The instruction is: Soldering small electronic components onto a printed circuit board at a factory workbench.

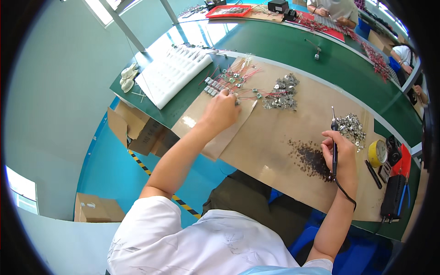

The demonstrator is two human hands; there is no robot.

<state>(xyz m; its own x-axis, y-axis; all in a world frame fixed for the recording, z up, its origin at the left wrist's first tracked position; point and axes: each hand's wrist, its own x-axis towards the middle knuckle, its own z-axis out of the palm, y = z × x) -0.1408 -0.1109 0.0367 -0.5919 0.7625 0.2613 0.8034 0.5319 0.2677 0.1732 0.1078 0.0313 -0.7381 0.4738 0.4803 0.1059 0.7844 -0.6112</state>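
My right hand grips a soldering iron by its dark handle, tip pointing up and away from me, its cord trailing down past my wrist. My left hand is closed at the fingertips around a small grey metal part, mostly hidden by the fingers. Just beyond that hand sit several small silver motor-like parts in rows, with thin red wires spread behind them. Right of the left hand lies a heap of grey metal pieces. Small dark-brown pieces are scattered beside my right hand.
Shiny metal pieces lie past the right hand, near a yellow tape roll and a black box. A white foam tray stands at the left. Across the green table other people work; cardboard boxes are on the floor.
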